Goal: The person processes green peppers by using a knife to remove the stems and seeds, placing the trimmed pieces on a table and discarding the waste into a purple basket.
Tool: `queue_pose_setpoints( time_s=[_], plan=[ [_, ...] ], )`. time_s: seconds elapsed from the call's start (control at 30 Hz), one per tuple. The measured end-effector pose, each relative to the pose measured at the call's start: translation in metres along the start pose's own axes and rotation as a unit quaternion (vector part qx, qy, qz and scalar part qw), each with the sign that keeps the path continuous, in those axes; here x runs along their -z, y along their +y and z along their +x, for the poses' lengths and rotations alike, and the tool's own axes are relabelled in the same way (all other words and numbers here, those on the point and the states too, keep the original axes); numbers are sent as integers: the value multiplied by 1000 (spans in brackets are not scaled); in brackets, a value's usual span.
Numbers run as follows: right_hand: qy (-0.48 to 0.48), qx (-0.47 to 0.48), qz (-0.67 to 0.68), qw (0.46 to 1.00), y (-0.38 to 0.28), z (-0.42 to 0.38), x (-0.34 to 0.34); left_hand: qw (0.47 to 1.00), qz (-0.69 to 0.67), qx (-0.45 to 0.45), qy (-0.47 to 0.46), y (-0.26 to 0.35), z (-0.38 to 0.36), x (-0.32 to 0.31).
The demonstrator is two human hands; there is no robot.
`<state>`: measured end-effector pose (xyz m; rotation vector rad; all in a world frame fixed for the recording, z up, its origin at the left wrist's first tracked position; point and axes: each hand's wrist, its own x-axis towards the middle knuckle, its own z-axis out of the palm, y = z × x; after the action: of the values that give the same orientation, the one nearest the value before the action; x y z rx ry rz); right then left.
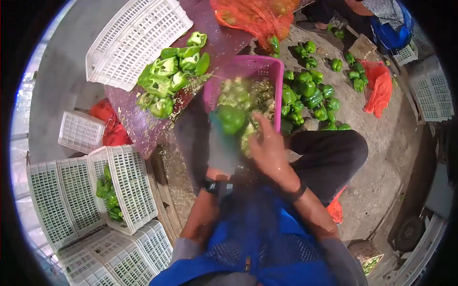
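Note:
A whole-looking green pepper [231, 119] is held in my gloved left hand [224, 140], over the near left part of a pink basket [279, 95]. My bare right hand [268, 148] is just right of the pepper, fingers bent; motion blur hides whether anything is between them. Pepper cores and seeds [238, 95] lie inside the basket. Cut green peppers [164, 78] are piled on a dark red board [138, 117] to the left, among scattered seeds.
Whole peppers [312, 95] lie on the floor right of the basket. A white crate [138, 43] rests on the board, and more crates [71, 195] stand lower left. An orange net bag [257, 19] is at the top. Another person [353, 9] is at upper right.

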<state>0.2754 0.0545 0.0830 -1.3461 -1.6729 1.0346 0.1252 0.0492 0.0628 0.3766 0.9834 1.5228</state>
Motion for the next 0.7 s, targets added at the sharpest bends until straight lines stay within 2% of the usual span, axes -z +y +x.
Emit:
queue_pose_setpoints(
  time_s=[0.07,0.2,0.3,0.33,0.4,0.5,0.6,0.7],
  plan=[
    [-30,20,-41,999,-8,-8,-9,1000,-29,10,0,1,-5,4],
    [-91,-34,-98,990,-16,-14,-23,993,-116,35,10,-2,-15,11],
    [-106,-35,-129,985,-14,-14,-37,995,-94,-11,19,-2,-18,17],
    [-107,-34,-139,984,-14,-14,-41,998,4,-44,43,-2,-19,19],
    [-129,-52,-149,979,-17,-10,-44,970,198,-106,88,-2,-22,21],
    [-156,-65,-153,974,-21,-2,-54,975,182,-101,77,9,-22,26],
    [-174,-55,-132,974,-13,5,-69,972,164,-88,141,16,-20,28],
    [-177,-42,-114,977,-8,8,-83,962,184,-112,166,15,-14,41]
  ],
)
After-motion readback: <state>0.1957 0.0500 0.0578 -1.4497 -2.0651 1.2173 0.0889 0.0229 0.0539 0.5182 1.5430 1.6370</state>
